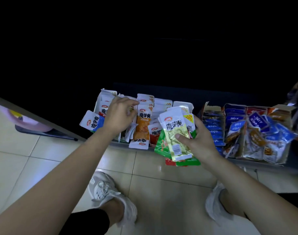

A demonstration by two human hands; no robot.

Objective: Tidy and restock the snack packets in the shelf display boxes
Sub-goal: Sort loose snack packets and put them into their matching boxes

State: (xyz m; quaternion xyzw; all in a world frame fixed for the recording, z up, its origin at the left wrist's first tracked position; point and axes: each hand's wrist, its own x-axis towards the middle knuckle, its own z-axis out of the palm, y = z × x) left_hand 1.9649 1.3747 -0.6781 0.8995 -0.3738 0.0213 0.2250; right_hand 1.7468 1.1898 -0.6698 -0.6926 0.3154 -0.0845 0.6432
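Right hand: your right hand (200, 138) grips a fanned stack of packets (174, 133). The thumb is clamped across the front and the fingers are curled behind. A yellow-green packet is on top, with green and red ones under it.
Why held so: probably your restock supply. It sits out in front of the shelf, off the boxes, so the other hand can work. The fan lets you see the flavours.
Left hand: your left hand (118, 114) reaches into the white display box (189, 106). Its fingers are loosely curled among the packet tops, just beside the upright orange packet (144, 122). Can't tell if it pinches anything.
Why there: looks like straightening a row or opening a gap for the next packet.
White box contents: white-topped packets stand in rows at the back, with orange ones in the centre. A red packet (153, 134) stands at the front right. A blue packet (92, 122) tilts out over the left side. One flat packet (138, 144) lies on the front lip. It's messy, not done.
Blue boxes: the torn-open blue display boxes (233, 106) sit to the right of the white box. The left part holds blue packets in rows. The right part holds a loose heap of blue-and-brown packets (257, 134) spilling over the front.
Shelf: low, near the floor; the back is too dark to read.
Floor: tiled floor (43, 158), with your shoes below the hands.
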